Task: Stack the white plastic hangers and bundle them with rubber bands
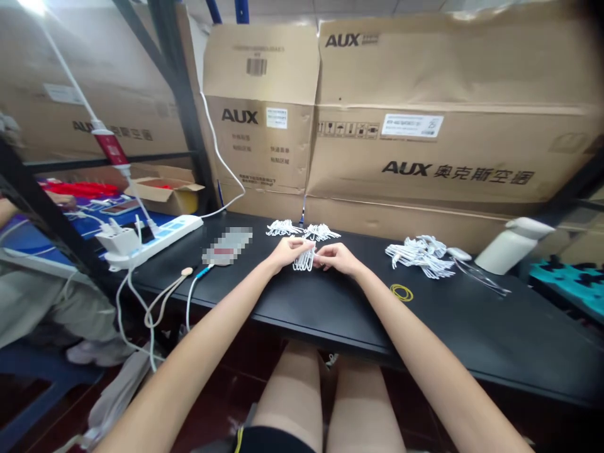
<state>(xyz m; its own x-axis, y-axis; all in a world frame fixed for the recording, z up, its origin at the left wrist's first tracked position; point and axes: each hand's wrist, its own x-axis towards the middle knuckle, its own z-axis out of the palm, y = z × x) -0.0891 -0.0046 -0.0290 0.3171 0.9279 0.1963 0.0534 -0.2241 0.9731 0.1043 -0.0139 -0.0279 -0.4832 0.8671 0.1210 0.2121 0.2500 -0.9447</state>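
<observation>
You have one bundle of white strands (303,262) between your hands, above the table near its front edge; two small white piles, a left one (282,228) and a right one (321,232), lie just beyond, and one larger pile (419,258) sits well to the right. The single strands are too fine to count. There is one white bottle (508,245) and one cluster of yellow bands (401,292).

The bundle's strands run lengthwise toward you, their rounded ends facing your body. Your left hand (285,253) is closed, pinching the bundle at its far end. Your right hand (338,259) is half curled at the bundle's right side, thumb and fingers close together; you cannot tell whether it grips a strand.

The table (330,308) is matte black, backed by tall printed cardboard (425,151). At left, one white power strip (153,239) rests near a black metal post (182,94).
</observation>
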